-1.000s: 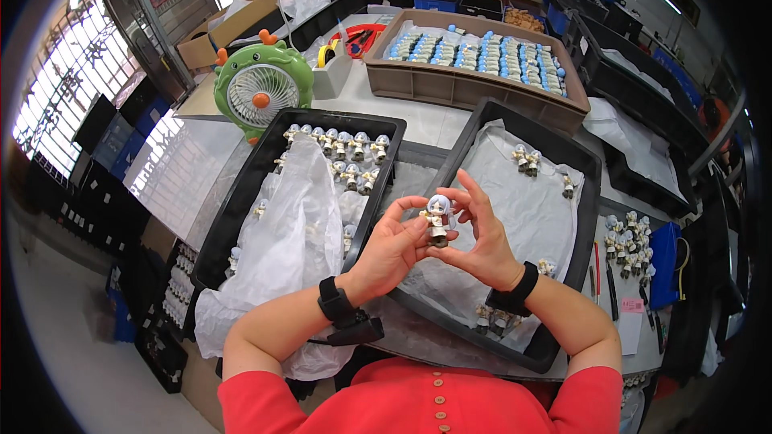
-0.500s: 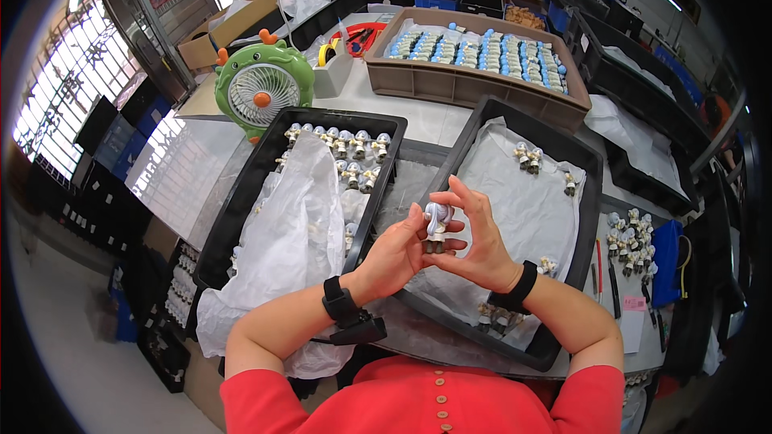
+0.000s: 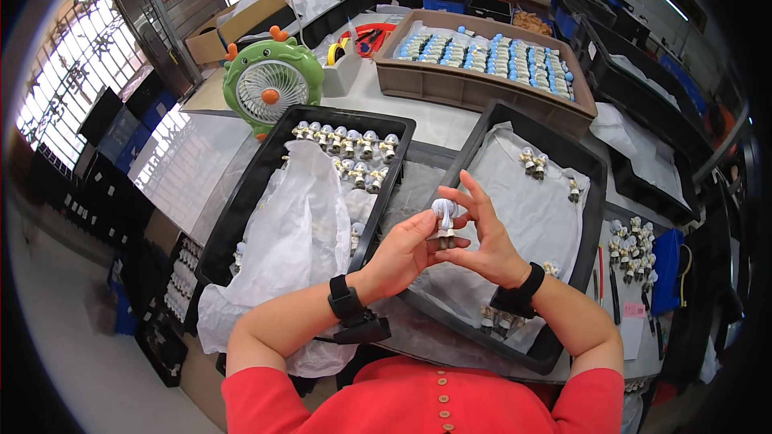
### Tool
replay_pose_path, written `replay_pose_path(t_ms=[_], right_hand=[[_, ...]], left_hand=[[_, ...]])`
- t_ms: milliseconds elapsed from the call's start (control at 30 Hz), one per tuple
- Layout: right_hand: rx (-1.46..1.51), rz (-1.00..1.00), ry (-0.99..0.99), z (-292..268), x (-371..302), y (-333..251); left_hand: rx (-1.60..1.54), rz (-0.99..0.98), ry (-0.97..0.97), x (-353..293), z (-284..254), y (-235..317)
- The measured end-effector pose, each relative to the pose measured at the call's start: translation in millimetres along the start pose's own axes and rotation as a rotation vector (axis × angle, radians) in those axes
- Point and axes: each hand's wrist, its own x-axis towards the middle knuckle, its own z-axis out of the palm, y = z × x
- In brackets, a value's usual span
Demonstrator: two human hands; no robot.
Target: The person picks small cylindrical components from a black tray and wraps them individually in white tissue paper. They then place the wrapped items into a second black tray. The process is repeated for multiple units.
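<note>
A small figurine [image 3: 445,221] with pale lavender hair, a white body and dark feet is held upright between my two hands, above the left edge of the right-hand black tray [image 3: 593,241]. My left hand [image 3: 400,257] grips it from the left, thumb along its side. My right hand [image 3: 492,253] curves around it from the other side, its upper fingers by the head and its thumb by the feet. The right-hand tray is lined with white sheet and bears several like figurines [image 3: 533,162] at its far end, right side and near corner.
A left-hand black tray [image 3: 233,217] holds rows of figurines [image 3: 354,141] partly under a crumpled white sheet [image 3: 297,217]. Beyond stand a green fan [image 3: 269,84] and a brown crate [image 3: 482,88] of blue-topped pieces. More figurines [image 3: 632,249], pens and a blue pouch [image 3: 667,265] lie at right.
The figurine has turned a little in my fingers, its long hair now toward me. Both hands have shifted slightly to the right. The whole view has moved a little.
</note>
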Motion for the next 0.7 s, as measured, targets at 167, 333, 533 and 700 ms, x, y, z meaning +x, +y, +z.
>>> replay_pose_path(t_ms=[167, 333, 533, 700], right_hand=[[-0.017, -0.018, -0.022, 0.3, 1.4, 1.9], [0.030, -0.017, -0.028, 0.4, 1.4, 4.2], [-0.036, -0.005, -0.026, -1.1, 0.4, 1.6], [-0.164, -0.077, 0.004, 1.6, -0.7, 1.3]], left_hand=[[-0.016, 0.009, 0.022, -0.6, -1.6, -0.2], [0.000, 0.028, 0.037, 0.6, -3.2, -2.6], [-0.013, 0.015, 0.021, 0.9, -6.7, -3.9], [-0.019, 0.005, 0.004, 0.2, -4.6, -1.1]])
